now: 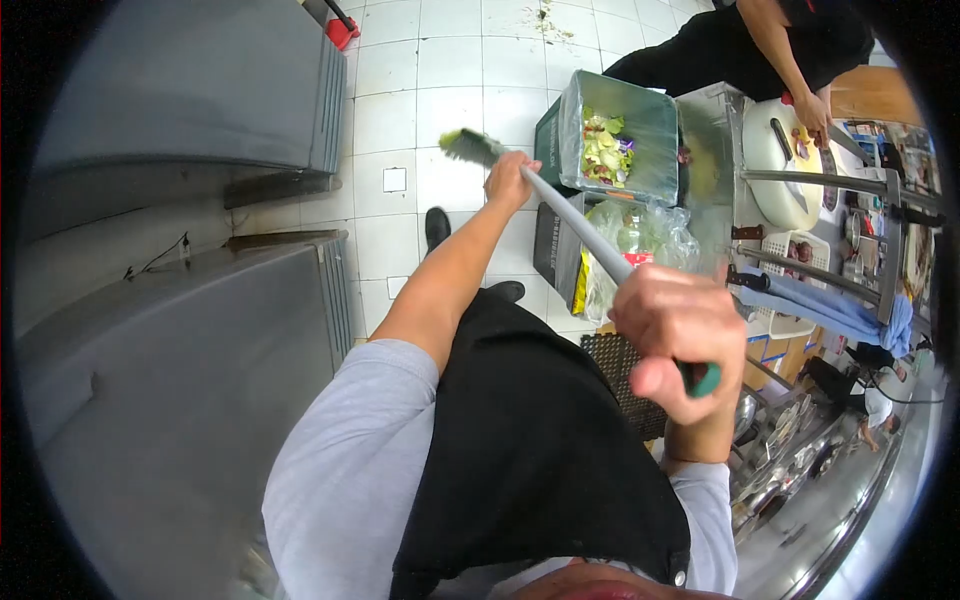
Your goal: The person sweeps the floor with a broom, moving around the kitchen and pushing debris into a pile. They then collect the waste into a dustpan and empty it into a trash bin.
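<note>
A broom (588,232) with a long grey handle slants across my front, its green and grey bristles (470,146) over the white floor tiles. Near the green tip of the handle, my right hand (680,335) is wrapped round the shaft. Lower down, close to the bristles, my left hand (511,180) grips the same handle. Just right of the bristles stands a green bin (655,128) lined with clear plastic, holding vegetable scraps (606,150).
Scraps lie on the tiles (545,25) ahead. Grey steel cabinets (190,380) line my left. Bagged goods (640,235) sit below the bin. At right, a co-worker's hand (815,112) is over a round cutting board (775,165) with knives. A red dustpan (341,33) is far left.
</note>
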The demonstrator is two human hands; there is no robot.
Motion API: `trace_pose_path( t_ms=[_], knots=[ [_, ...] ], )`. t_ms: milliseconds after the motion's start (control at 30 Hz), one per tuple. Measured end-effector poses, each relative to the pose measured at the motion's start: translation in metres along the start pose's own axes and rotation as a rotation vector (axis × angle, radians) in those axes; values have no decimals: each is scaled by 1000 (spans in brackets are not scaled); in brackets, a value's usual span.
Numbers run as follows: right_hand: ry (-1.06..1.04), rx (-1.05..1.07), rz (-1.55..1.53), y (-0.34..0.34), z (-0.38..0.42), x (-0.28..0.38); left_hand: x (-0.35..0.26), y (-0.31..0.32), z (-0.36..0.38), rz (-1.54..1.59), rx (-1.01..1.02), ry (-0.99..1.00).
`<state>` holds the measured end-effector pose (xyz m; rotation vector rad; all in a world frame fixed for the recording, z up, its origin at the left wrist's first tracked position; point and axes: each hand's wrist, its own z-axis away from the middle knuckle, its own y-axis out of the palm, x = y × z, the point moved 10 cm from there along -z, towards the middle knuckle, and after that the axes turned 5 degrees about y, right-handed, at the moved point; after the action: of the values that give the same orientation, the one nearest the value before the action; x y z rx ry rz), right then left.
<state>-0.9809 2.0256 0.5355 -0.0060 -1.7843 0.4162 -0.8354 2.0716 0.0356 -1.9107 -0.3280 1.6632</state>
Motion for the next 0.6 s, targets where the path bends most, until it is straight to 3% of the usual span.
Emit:
trace_pose_path(
  t_ms=[33, 100, 167, 233, 300, 367, 433, 533, 600],
  knots=[
    [-7, -31, -6, -2, -4, 5, -11, -7, -12, 19, 2, 30],
    [-47, -333, -54, -28, -1, 21, -37, -21, -25, 58, 84, 127],
    [-212, -95, -88, -58, 4, 44, -68, -46, -17, 139, 68, 261],
    [-140, -210, -192, -76, -2, 61, -78, -76, 3, 223, 140, 325],
    [-63, -258, -339, -88, -15, 52, -61, -106, 39, 117, 170, 305],
    [55, -335, -464, -83, -43, 11, -13, -134, 71, 52, 216, 138],
    [259, -427, -515, -59, -70, -60, 74, -139, 100, -63, 294, -17],
    [432, -225, -521, 12, -139, -125, 192, -152, 111, -286, 308, -255],
    [343, -118, -422, 31, -170, -112, 210, -140, 69, -233, 238, -178]
  ],
)
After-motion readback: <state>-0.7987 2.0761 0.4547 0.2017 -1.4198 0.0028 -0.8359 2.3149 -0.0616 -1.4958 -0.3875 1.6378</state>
